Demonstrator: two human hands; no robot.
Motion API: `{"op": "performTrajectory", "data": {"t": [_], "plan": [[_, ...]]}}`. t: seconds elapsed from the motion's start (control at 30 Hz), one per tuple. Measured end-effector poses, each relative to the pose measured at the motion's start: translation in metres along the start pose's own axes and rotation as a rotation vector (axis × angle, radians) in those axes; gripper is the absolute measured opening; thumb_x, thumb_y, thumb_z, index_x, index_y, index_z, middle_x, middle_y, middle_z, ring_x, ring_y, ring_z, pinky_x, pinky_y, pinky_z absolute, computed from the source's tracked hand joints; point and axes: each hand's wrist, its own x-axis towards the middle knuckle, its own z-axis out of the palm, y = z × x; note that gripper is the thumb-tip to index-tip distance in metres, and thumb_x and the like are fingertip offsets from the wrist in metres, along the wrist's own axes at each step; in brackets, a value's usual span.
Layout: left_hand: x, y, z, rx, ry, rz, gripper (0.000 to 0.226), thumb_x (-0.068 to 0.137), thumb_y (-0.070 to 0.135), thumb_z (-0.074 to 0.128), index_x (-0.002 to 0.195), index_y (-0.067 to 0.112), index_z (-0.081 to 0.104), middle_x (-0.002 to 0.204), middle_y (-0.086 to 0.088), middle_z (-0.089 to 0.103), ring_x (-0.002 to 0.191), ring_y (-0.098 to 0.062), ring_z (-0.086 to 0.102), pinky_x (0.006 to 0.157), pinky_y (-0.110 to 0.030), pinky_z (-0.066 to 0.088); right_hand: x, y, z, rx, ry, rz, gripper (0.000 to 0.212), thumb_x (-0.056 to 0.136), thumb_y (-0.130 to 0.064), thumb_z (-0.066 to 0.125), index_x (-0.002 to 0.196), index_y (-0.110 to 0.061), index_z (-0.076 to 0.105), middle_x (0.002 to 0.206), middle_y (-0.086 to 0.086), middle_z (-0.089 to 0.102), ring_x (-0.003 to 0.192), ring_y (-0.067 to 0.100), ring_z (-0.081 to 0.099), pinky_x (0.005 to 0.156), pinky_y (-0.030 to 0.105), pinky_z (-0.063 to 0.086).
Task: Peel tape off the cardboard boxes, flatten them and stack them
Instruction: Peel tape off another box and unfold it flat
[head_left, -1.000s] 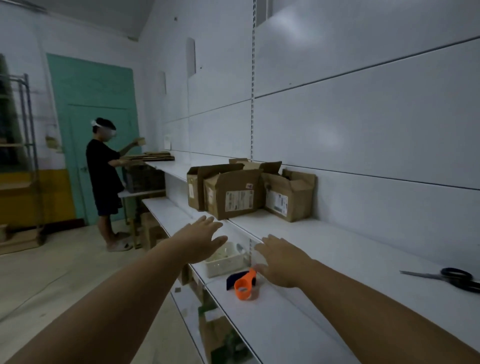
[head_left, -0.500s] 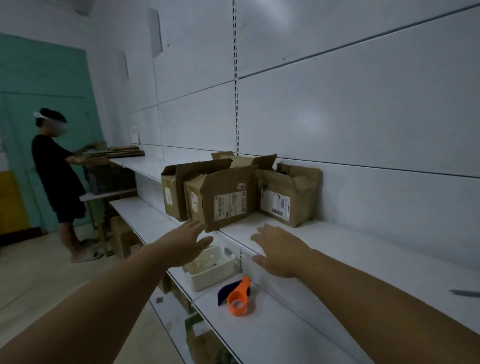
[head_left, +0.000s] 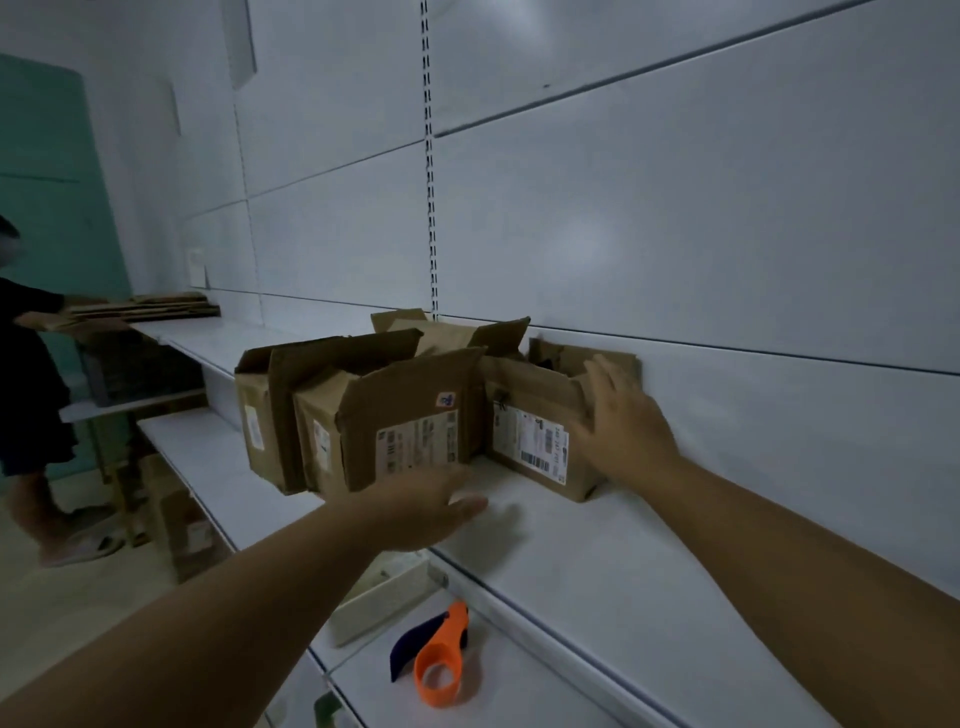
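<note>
White shelf (head_left: 597, 545) along a panelled wall (head_left: 675, 234): your open left hand (head_left: 421, 514) and open right hand (head_left: 618, 421) reach the cardboard boxes (head_left: 405, 415), gripping nothing.

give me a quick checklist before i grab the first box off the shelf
1. Both hands free: ok; left hand and right hand are open and empty.
2. Box within reach: ok; right hand is at the right box, contact cannot tell.
3. Front box ready to lift: cannot tell; its flaps stand open, tape not visible.
4. Shelf space for flattening: ok; bare surface in front of the boxes.
5. Orange tape dispenser out of the way: ok; lower shelf.
</note>
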Motion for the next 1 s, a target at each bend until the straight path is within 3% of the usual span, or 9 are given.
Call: {"op": "performTrajectory", "data": {"t": [0.1,0.2,0.3,0.47,0.63,0.73,0.83,0.93,1.0], "plan": [[0.028,-0.005,-0.001,-0.039,-0.007,0.075,0.042,0.097,0.044,0.037,0.137,0.029,0.037,0.133,-0.002,0.05,0.117,-0.016,0.049,0.092,-0.028,0.039,0.01,0.004,0.01,-0.013,-0.055,-0.043,0.064,0.09,-0.042,0.055,0.142,-0.013,0.033,0.145,0.008,0.04,0.132,0.025,0.038,0.108,0.037,0.032],[0.056,-0.011,0.005,-0.098,0.015,0.193,0.038,0.097,0.039,0.041,0.134,0.03,0.041,0.128,0.004,0.051,0.104,-0.008,0.05,0.085,-0.023,0.04,0.015,0.005,0.018,0.061,-0.087,0.032,0.034,0.09,-0.041,0.054,0.112,-0.015,0.06,0.106,0.003,0.065,0.097,0.02,0.061,0.078,0.029,0.048],[0.083,-0.017,0.016,-0.201,0.095,0.284,0.028,0.096,0.031,0.045,0.123,0.03,0.054,0.12,0.006,0.059,0.099,-0.006,0.055,0.085,-0.021,0.046,0.015,0.004,0.02,0.09,-0.046,0.056,0.02,0.093,-0.035,0.053,0.078,-0.024,0.06,0.078,-0.006,0.06,0.074,0.012,0.054,0.059,0.021,0.037],[0.097,-0.008,0.039,-0.713,0.473,0.333,0.025,0.092,0.011,0.052,0.11,0.027,0.058,0.109,0.011,0.058,0.1,-0.004,0.057,0.076,-0.008,0.04,0.008,0.009,0.013,0.042,0.062,0.023,0.036,0.093,-0.037,0.05,0.058,-0.03,0.042,0.062,-0.01,0.048,0.066,0.011,0.045,0.07,0.023,0.034],[0.1,-0.009,0.05,-1.298,0.275,0.367,0.03,0.08,0.016,0.069,0.103,0.027,0.055,0.104,0.006,0.058,0.093,-0.003,0.058,0.082,-0.03,0.052,-0.035,0.024,-0.012,0.112,0.399,0.285,0.051,0.087,-0.05,0.045,0.049,-0.017,0.045,0.046,-0.003,0.045,0.044,0.011,0.043,0.045,0.023,0.031],[0.108,-0.007,0.054,-1.146,0.222,0.39,0.029,0.085,0.024,0.066,0.107,0.034,0.051,0.109,0.014,0.054,0.103,-0.007,0.053,0.08,-0.024,0.043,-0.051,0.016,-0.026,0.492,0.591,0.653,0.048,0.095,-0.036,0.052,0.068,0.004,0.062,0.067,0.013,0.066,0.062,0.02,0.06,0.059,0.032,0.049],[0.103,-0.002,0.052,-1.13,0.144,0.476,0.043,0.087,0.043,0.058,0.125,0.037,0.041,0.127,0.015,0.045,0.12,-0.009,0.044,0.087,-0.022,0.038,-0.06,-0.003,-0.029,0.864,0.613,0.868,0.029,0.096,-0.029,0.05,0.088,-0.008,0.068,0.088,0.006,0.072,0.081,0.018,0.068,0.063,0.029,0.056],[0.099,0.004,0.039,-1.4,-0.06,0.472,0.052,0.085,0.053,0.05,0.129,0.047,0.026,0.138,0.011,0.038,0.13,-0.012,0.037,0.099,-0.029,0.037,-0.075,-0.015,-0.026,1.21,0.437,1.028,0.024,0.096,-0.025,0.049,0.1,-0.009,0.066,0.09,0.01,0.074,0.079,0.022,0.071,0.061,0.033,0.057],[0.103,0.012,0.03,-1.6,-0.105,0.406,0.082,0.066,0.065,0.068,0.134,0.044,0.026,0.139,0.004,0.042,0.132,-0.021,0.039,0.094,-0.033,0.042,-0.089,-0.021,-0.027,1.25,0.126,1.162,0.035,0.097,-0.035,0.044,0.105,-0.006,0.064,0.082,0.011,0.074,0.068,0.021,0.07,0.054,0.028,0.054]]}}
